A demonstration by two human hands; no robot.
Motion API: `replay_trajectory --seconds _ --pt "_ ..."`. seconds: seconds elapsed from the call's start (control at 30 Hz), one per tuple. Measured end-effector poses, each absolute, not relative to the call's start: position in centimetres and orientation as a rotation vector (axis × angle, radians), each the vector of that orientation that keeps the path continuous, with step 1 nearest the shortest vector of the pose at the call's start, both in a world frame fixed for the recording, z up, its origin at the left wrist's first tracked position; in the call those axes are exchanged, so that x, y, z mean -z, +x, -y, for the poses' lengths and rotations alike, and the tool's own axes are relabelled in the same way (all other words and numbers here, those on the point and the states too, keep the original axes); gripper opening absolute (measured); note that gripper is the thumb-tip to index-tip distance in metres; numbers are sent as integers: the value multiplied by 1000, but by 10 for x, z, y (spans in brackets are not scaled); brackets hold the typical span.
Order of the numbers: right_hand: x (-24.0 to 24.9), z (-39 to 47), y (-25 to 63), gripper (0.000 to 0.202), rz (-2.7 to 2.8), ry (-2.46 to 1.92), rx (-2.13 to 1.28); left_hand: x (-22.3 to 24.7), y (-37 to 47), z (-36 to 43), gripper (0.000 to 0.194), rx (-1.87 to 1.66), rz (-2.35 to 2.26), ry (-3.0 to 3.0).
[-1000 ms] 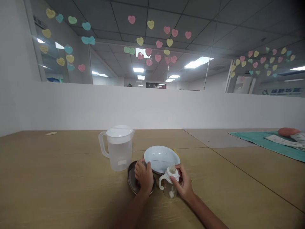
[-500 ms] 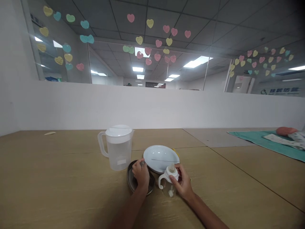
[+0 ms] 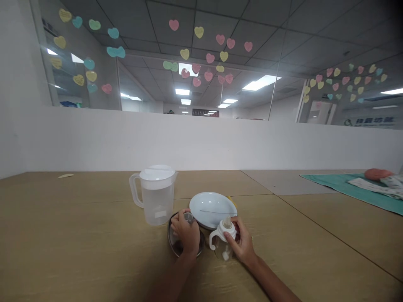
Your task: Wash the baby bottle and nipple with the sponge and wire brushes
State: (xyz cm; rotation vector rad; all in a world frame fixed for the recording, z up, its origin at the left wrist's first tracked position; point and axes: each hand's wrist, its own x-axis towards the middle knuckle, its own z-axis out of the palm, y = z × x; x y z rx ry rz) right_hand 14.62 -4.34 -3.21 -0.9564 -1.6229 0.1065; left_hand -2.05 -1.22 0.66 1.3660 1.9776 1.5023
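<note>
My right hand point(image 3: 244, 243) is wrapped around a baby bottle point(image 3: 225, 241) with a white collar, a curved handle and a nipple on top. The bottle is upright, and something white shows low inside its clear body. Between the fingers of my left hand point(image 3: 187, 235) is a small clear round cap point(image 3: 189, 217). That hand is over a dark metal-rimmed dish point(image 3: 172, 241) and hides much of it. Just beyond both hands lies a shallow white bowl point(image 3: 208, 205), with a thin line across its inside.
A translucent lidded pitcher point(image 3: 157, 199) with liquid stands left of the bowl. Something yellow point(image 3: 232, 201) peeks out behind the bowl. Far right, a teal mat point(image 3: 340, 184) carries a reddish object point(image 3: 378, 174) and cloth. A white wall point(image 3: 201, 142) with windows borders the table.
My left hand has turned, so more of the clear cap's round face shows. My right hand and the bottle have barely moved.
</note>
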Motion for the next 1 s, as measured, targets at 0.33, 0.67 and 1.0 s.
replay_trajectory --seconds 0.33,0.67,1.0 --pt "30 44 145 24 1652 -953 -40 -8 -5 42 21 -2314 -1034 1937" --pt "31 44 141 23 1680 -901 121 5 6 60 36 -1955 -497 2396" --pt "30 43 137 26 1623 -886 104 3 7 54 50 -1808 -565 2563"
